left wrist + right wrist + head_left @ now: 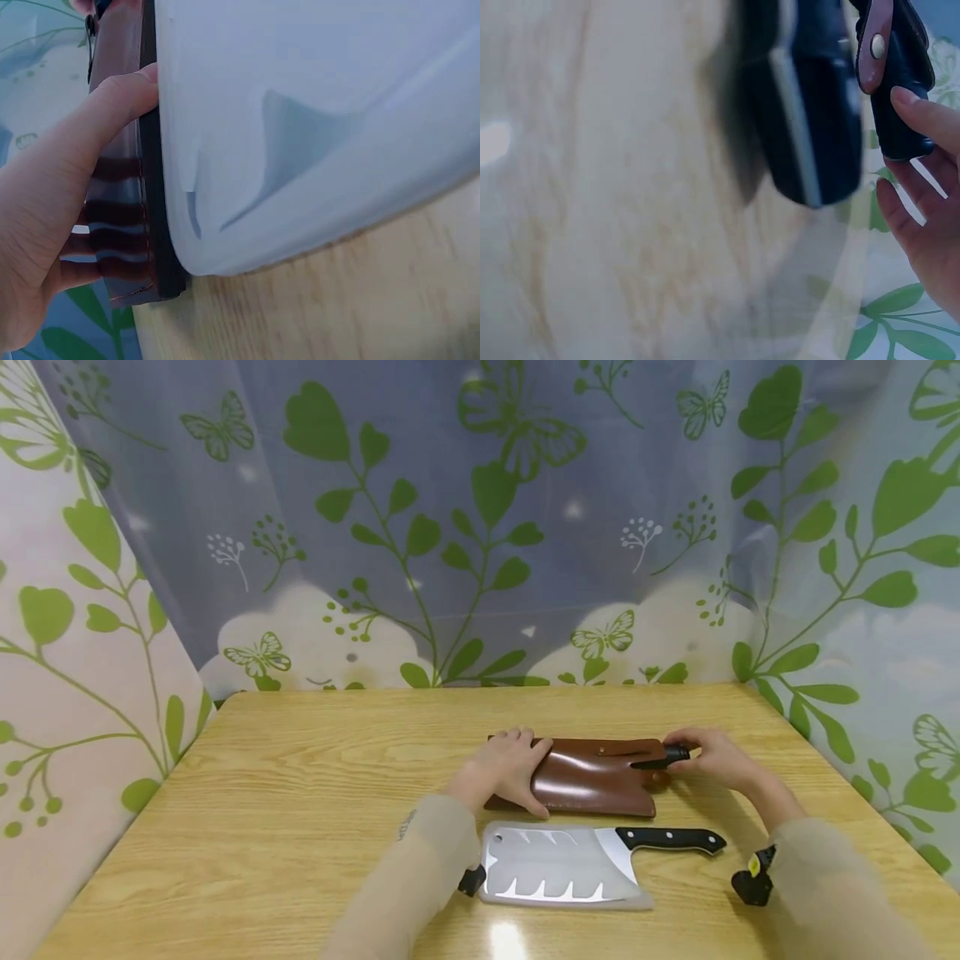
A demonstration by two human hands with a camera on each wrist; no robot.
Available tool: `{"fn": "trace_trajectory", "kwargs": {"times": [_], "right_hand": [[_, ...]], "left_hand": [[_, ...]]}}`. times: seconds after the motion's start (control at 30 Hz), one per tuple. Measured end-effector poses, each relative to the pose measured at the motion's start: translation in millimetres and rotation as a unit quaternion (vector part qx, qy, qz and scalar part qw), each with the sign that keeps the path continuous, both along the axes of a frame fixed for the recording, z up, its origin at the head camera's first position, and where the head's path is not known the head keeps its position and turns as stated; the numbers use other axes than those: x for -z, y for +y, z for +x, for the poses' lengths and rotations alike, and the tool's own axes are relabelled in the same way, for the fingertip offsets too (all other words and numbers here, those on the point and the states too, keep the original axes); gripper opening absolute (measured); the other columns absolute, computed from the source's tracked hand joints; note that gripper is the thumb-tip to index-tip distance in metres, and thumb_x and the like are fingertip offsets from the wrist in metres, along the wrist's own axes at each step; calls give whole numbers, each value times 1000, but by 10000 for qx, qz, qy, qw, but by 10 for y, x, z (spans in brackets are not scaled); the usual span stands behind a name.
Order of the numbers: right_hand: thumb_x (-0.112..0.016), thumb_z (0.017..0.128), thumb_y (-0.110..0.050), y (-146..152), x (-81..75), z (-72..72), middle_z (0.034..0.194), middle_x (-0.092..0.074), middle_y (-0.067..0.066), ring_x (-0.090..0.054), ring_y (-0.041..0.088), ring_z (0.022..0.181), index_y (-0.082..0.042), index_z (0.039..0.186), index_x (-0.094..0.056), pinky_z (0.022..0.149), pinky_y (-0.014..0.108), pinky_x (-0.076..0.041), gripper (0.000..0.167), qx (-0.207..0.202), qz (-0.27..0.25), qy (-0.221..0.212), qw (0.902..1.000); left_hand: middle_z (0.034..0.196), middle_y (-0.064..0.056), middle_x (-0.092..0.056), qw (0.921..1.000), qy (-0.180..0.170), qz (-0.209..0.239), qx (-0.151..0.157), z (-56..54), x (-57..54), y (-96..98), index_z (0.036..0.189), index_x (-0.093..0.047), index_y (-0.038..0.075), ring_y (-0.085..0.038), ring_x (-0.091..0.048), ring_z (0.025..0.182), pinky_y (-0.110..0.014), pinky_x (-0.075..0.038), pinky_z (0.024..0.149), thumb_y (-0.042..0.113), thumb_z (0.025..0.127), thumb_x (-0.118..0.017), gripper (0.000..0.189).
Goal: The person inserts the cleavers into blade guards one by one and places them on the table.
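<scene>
A brown leather sheath [592,777] lies on the table, with a black handle [677,753] sticking out of its right end; any blade inside is hidden. My left hand [506,772] spans the sheath's left end, thumb at the near edge and fingers toward the far edge, holding it. The thumb and fingers of my right hand [712,758] pinch the end of that handle, as the right wrist view also shows near the snapped strap [876,45]. Just in front lies a cleaver [671,838] with a black riveted handle, its blade inside a translucent white guard [562,864].
The wooden table [300,793] reaches back to a patterned curtain [420,527] with leaves and butterflies. Similar curtains hang at the left and right sides. A black wrist device [752,885] shows by the right sleeve.
</scene>
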State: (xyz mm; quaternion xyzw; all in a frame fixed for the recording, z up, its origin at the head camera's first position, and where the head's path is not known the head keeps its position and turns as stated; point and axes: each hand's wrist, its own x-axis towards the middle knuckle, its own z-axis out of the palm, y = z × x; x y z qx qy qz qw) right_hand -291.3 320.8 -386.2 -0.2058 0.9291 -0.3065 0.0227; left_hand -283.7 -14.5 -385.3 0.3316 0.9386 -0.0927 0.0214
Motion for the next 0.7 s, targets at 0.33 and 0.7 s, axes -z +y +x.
{"fn": "trace_trajectory", "kwargs": {"times": [0.33,0.7], "right_hand": [[-70,81,-11,-17,97,-31,97,-61,16,-53,24,86,7,114,-56,70,34,-40,40,-46,-53,-486,9988],[-63,87,-13,143,101,66,112,-56,28,-57,35,98,13,120,-49,73,32,-49,45,156,-580,-742,9954]], "left_hand": [[143,-13,-33,9972,-695,220,-191,-15,78,-13,149,-21,18,-29,-34,130,-41,-28,106,75,63,-61,111],[149,-19,-22,9923,-805,897,-267,7,90,-271,149,-20,13,-32,-20,137,-42,-17,110,75,74,-50,102]]}}
